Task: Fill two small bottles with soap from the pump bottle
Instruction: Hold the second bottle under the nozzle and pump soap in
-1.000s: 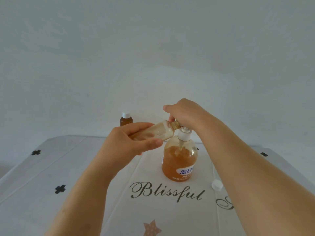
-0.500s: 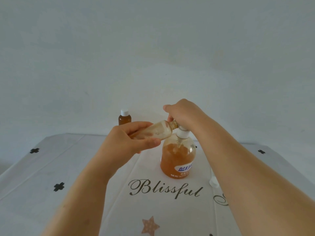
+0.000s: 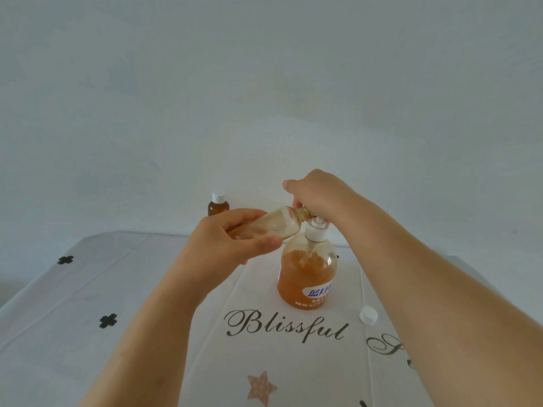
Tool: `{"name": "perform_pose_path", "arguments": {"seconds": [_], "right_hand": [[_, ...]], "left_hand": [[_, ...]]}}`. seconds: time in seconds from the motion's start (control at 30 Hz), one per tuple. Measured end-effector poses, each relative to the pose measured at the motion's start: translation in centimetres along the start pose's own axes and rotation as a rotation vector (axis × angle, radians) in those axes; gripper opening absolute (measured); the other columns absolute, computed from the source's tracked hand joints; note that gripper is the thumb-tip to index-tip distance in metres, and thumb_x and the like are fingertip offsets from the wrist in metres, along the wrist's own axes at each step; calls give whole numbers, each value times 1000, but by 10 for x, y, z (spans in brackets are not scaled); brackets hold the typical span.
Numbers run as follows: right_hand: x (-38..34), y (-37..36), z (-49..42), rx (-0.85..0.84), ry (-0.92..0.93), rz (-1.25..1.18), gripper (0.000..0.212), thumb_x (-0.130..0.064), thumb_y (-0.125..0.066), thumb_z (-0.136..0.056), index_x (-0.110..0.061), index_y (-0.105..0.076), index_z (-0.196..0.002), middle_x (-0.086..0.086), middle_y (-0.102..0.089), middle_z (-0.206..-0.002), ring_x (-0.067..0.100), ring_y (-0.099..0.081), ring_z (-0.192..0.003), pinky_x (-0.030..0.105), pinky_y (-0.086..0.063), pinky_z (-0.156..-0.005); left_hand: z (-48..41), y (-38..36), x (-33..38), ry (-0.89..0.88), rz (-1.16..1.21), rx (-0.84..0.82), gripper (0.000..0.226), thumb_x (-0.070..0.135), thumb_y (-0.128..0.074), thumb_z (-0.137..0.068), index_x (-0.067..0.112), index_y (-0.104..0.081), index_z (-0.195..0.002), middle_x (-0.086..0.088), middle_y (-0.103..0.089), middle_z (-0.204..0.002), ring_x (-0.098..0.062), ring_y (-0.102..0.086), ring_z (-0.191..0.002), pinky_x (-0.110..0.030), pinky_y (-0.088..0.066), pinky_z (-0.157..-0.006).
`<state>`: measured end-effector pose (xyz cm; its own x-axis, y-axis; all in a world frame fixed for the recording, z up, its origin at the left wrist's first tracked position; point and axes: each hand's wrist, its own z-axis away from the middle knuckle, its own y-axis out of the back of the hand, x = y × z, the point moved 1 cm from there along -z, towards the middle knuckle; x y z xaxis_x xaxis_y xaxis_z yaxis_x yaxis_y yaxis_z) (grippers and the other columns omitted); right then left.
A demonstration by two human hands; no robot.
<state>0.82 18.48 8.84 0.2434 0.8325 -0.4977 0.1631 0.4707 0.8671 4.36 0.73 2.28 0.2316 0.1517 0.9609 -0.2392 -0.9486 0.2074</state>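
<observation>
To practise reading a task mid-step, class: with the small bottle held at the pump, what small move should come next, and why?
Probably the right hand, set on the pump head, should press it down. The left hand holds the uncapped small bottle tilted, mouth at the top of the pump bottle, and it looks only partly filled. A white cap lies on the table.

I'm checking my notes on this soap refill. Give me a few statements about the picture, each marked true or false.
1. The left hand holds the small bottle tilted, its mouth at the pump. True.
2. The right hand hangs idle. False: it grips the head of the pump bottle.
3. The capped bottle at the back stands upright. True.
4. The loose white cap lies left of the pump bottle. False: it lies to its right.
</observation>
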Motion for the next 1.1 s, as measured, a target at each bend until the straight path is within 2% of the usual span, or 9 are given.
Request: {"name": "perform_pose_path", "arguments": {"seconds": [0.13,0.3,0.57,0.8,0.97,1.1], "right_hand": [[-1,-1,-2,-10,-1,1,44,-37,-45,-98,-5,-74,-105,3,-62,-67,19,-53,-57,30,-42,-63],[8,-13,-6,-4,5,-30,44,-37,-44,-98,-5,-73,-108,3,-61,-77,21,-52,-69,32,-38,-63],[10,-12,-4,1,0,-79,41,-37,-46,-98,-7,-74,-102,-1,-59,-71,17,-52,-63,30,-38,-60],[6,-5,-4,10,-15,-86,37,-34,-49,-96,-7,-75,-100,-1,-60,-68,18,-52,-60,30,-40,-60],[1,4,-5,63,-22,23,36,-32,-48,-94,-9,-76,-95,2,-63,-62,20,-57,-57,30,-48,-65],[0,-1,-5,11,-53,-23,37,-33,-47,-95,-7,-74,-99,4,-66,-67,22,-59,-61,35,-54,-77]], "left_hand": [[-2,2,-2,12,-15,-17,39,37,-83,-66,34,-72,-104,12,-71,-89,-2,-65,-74,-17,-51,-63],[-4,4,-5,41,-25,-39,35,33,-84,-68,36,-72,-100,16,-70,-81,4,-62,-64,-12,-47,-58],[-5,2,-6,29,-20,-53,34,31,-83,-69,34,-72,-102,19,-69,-79,5,-61,-65,-12,-48,-59],[-5,0,-4,0,3,-23,37,33,-84,-68,34,-72,-103,16,-71,-86,-1,-65,-74,-15,-49,-62],[-3,-5,0,-26,32,32,43,35,-84,-67,32,-71,-108,13,-71,-93,3,-65,-74,-14,-48,-61],[-2,-3,-1,-24,31,35,45,34,-85,-67,31,-71,-109,15,-72,-92,4,-65,-75,-14,-47,-60]]}}
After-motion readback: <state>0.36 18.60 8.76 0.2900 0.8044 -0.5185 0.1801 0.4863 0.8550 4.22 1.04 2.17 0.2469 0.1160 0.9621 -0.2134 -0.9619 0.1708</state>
